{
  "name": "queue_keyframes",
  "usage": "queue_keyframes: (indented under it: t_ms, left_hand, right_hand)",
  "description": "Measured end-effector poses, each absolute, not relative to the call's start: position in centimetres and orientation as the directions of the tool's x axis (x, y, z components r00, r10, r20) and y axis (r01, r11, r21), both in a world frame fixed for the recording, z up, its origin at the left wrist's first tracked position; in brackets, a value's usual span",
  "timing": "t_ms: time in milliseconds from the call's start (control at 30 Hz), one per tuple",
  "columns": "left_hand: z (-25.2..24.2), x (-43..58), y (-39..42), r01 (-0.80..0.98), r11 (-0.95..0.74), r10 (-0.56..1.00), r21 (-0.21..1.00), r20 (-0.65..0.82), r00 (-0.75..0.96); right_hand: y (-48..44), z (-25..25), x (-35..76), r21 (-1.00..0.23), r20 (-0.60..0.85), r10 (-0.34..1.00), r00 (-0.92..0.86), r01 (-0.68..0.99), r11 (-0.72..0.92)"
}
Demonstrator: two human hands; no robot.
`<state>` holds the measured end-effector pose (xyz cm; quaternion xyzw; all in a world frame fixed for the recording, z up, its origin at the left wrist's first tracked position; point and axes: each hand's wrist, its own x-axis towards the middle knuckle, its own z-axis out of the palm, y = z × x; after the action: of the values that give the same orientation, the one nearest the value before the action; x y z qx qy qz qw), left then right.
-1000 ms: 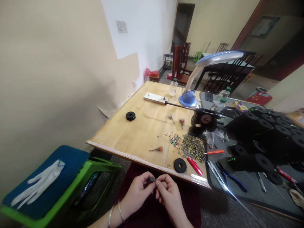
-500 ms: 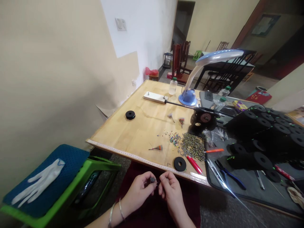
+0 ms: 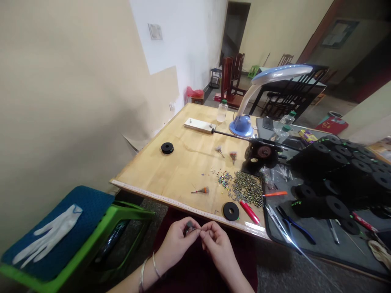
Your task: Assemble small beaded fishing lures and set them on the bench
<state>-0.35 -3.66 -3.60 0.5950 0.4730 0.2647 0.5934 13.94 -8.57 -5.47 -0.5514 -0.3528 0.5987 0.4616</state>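
Just in front of the table's near edge, my left hand [image 3: 177,241] is closed around a small dark grey piece [image 3: 190,225], mostly hidden by the fingers. Thumb and fingers of my right hand [image 3: 217,242] pinch together, their tips against those of the left; what lies between them is too small to make out. Closest on the table is a flat black foam ring [image 3: 231,211], with a red pen-like stick [image 3: 249,211] beside it. A small bristly bundle with an orange band [image 3: 202,190] lies a little farther off.
A heap of small striped metallic pieces [image 3: 248,188] and colourful beads [image 3: 225,179] cover the table's right part. Beyond stand a black clamp-like device [image 3: 262,152] and a blue lamp [image 3: 242,125]. Pliers [image 3: 295,226] and black foam spools [image 3: 320,207] fill the grey mat.
My two hands have come together so their fingertips meet. The dark grey piece has shifted slightly up and left within my left hand. The table things are unmoved.
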Motion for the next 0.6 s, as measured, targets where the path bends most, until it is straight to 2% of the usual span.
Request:
queue_keyframes:
  t_ms: [167, 300, 467, 600]
  left_hand:
    - [-3.5, -0.5, -3.4, 0.151, 0.156, 0.909, 0.976, -0.202, 0.364]
    - [-3.8, -0.4, -3.3, 0.098, 0.173, 0.939, 0.98, -0.194, 0.283]
    - [-3.6, -1.1, -2.4, 0.062, 0.184, 0.956, 0.981, -0.193, 0.221]
    - [-3.3, -2.1, -1.8, 0.059, 0.183, 0.925, 0.981, -0.192, 0.327]
  right_hand:
    - [-8.5, -4.7, 13.9, -0.947, -0.318, 0.947, 0.053, 0.033, -0.32]
    - [-8.6, -4.2, 13.6, -0.955, -0.277, 0.956, 0.099, 0.084, -0.286]
    - [-9.0, -4.4, 13.8, -0.956, -0.292, 0.945, 0.146, -0.003, -0.294]
    - [-9.0, -4.5, 13.9, -0.937, -0.327, 0.928, 0.177, -0.189, -0.294]
